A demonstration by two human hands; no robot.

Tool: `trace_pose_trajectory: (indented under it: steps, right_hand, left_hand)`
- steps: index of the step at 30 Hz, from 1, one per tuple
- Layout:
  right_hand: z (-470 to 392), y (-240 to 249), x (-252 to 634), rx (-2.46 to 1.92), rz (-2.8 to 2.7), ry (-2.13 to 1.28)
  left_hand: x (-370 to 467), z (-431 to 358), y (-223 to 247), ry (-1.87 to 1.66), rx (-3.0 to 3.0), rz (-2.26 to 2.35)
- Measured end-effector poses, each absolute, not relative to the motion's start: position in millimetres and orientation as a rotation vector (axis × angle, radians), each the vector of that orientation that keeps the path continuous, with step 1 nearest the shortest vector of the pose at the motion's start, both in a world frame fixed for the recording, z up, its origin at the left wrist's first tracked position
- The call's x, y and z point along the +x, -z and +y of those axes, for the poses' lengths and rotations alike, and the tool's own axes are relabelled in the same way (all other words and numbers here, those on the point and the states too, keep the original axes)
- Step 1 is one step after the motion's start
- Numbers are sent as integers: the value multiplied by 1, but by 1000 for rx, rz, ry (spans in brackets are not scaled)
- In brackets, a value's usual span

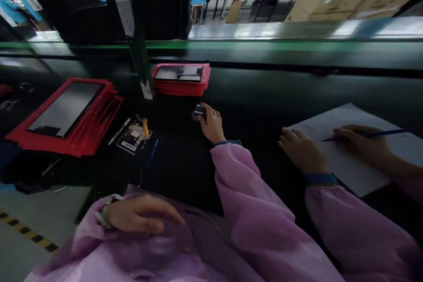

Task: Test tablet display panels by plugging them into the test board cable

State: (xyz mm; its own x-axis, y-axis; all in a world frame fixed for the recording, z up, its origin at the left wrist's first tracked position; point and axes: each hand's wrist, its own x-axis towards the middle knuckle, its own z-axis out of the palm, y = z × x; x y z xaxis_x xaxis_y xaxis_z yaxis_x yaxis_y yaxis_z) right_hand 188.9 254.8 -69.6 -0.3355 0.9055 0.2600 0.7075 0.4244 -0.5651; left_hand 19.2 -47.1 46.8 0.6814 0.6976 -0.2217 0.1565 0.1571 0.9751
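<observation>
My right hand (212, 124) reaches out over the dark bench, its fingers wrapped round a small shiny metal object (198, 112). Close to my body, above my lap, my left hand (145, 213) has its fingers apart and holds nothing. A circuit board (133, 135) with a yellow flex strip (146, 127) lies on the bench left of my right hand. Beside the board are a light-coloured slim tool (119, 131) and a blue pen-like tool (153, 150).
Stacked red sleeves (82, 141) carry a screen panel (68, 108) at left; a second red stack (181, 88) stands behind. A green post (140, 64) rises between them. At right, a co-worker's hands (303, 150) rest on paper (357, 158), one holding a pen (370, 134).
</observation>
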Motion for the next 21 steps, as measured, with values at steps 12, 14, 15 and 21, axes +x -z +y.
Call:
trace_pose_trajectory:
  steps: [12,14,15,21]
  right_hand:
    - [251,57,185,-1294,-2057,-618]
    - [253,58,185,-1283,-2037,-611]
    - [255,59,184,-1278,-2029,-604]
    - [267,63,181,-1239,-1993,-512]
  left_hand:
    - [-3,105,-109,-517,2266,1868]
    - [0,167,-113,-347,2441,2028]
    - [2,197,-111,-309,2476,2066]
    - [13,318,-68,353,2655,2173]
